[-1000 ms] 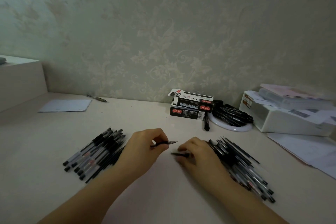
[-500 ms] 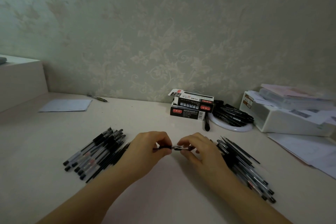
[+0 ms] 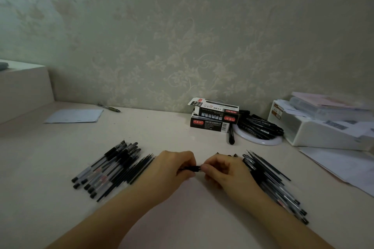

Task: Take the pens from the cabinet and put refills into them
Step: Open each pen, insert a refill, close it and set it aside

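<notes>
- Pen (image 3: 191, 168): a slim black one, lying level between my two hands just above the tabletop (image 3: 182, 218), nearest of all to me. My left hand (image 3: 172, 170) has its grip curled round the barrel end; my right hand (image 3: 221, 172) pinches the other end between thumb and fingertips. Only a short dark stretch shows between the fingers, so I cannot tell which part is which.
- Handling, as I judge it: light, stiff, smooth plastic that could roll or slip. I would hold the barrel firmly near the join and keep the thin refill straight, since it may bend.
- Left pile of pens (image 3: 109, 170) lies fanned out just beside my left wrist, with bare refills (image 3: 139, 170) along its inner edge.
- Right pile of pens (image 3: 271, 182) lies against my right hand and forearm.
- Farther back: two stacked refill boxes (image 3: 213, 116), a white round dish (image 3: 261, 140) heaped with black pens, and one loose black pen (image 3: 231, 137) between them.
</notes>
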`<act>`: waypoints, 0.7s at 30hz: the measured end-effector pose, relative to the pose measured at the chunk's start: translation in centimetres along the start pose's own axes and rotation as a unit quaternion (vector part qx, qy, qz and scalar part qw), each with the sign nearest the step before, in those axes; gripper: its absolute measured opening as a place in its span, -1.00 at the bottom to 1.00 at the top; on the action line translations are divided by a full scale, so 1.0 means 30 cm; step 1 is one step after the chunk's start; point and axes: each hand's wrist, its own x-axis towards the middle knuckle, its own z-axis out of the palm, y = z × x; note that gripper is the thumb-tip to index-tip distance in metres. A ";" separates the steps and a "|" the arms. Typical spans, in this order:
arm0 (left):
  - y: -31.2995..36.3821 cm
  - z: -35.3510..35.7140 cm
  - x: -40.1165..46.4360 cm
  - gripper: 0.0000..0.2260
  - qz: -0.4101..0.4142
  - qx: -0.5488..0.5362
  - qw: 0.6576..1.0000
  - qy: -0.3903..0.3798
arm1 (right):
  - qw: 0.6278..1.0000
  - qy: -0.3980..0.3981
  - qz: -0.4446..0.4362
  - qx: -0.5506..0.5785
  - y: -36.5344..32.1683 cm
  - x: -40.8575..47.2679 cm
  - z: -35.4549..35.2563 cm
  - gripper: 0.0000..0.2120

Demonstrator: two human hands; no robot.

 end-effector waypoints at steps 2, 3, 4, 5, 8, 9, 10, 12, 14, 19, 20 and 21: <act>0.003 0.006 -0.001 -0.97 -0.008 -0.010 1.000 -0.006 | 1.000 -0.004 0.007 0.005 0.004 0.002 -0.006 -0.90; 0.003 0.008 -0.001 -0.97 -0.009 -0.011 1.000 -0.012 | 1.000 -0.007 0.008 0.004 0.006 0.002 -0.008 -0.89; 0.004 0.009 0.000 -0.96 -0.011 -0.014 1.000 -0.019 | 1.000 -0.010 0.008 0.004 0.008 0.004 -0.008 -0.89; 0.004 0.008 0.002 -0.96 -0.014 -0.020 0.999 -0.023 | 1.000 -0.011 0.007 0.005 0.009 0.004 -0.007 -0.89; 0.004 0.002 0.005 -0.97 -0.032 -0.045 0.998 -0.030 | 1.000 -0.002 -0.004 0.010 0.008 0.006 -0.002 -0.89; 0.004 0.000 0.005 -0.97 -0.036 -0.053 0.998 -0.030 | 1.000 0.000 -0.008 0.012 0.007 0.006 0.000 -0.89; 0.004 0.000 0.005 -0.97 -0.038 -0.061 0.997 -0.028 | 1.000 0.001 -0.011 0.014 0.006 0.006 0.000 -0.89; 0.006 0.000 0.006 -0.97 -0.043 -0.078 0.996 -0.023 | 1.000 0.000 -0.018 0.019 0.004 0.006 0.001 -0.89; 0.008 0.003 0.008 -0.97 -0.041 -0.077 0.996 -0.017 | 0.999 -0.001 -0.023 0.025 0.004 0.007 0.001 -0.90; 0.015 0.003 0.007 -0.95 -0.025 -0.035 0.999 0.017 | 0.999 0.014 -0.035 0.014 0.003 0.010 0.012 -0.91; 0.015 -0.003 0.010 -0.95 -0.024 -0.025 0.999 0.036 | 0.999 0.024 -0.036 0.002 0.004 0.010 0.019 -0.92; 0.013 -0.015 0.015 -0.96 -0.027 -0.017 0.997 0.064 | 0.999 0.037 -0.035 -0.011 0.005 0.011 0.024 -0.91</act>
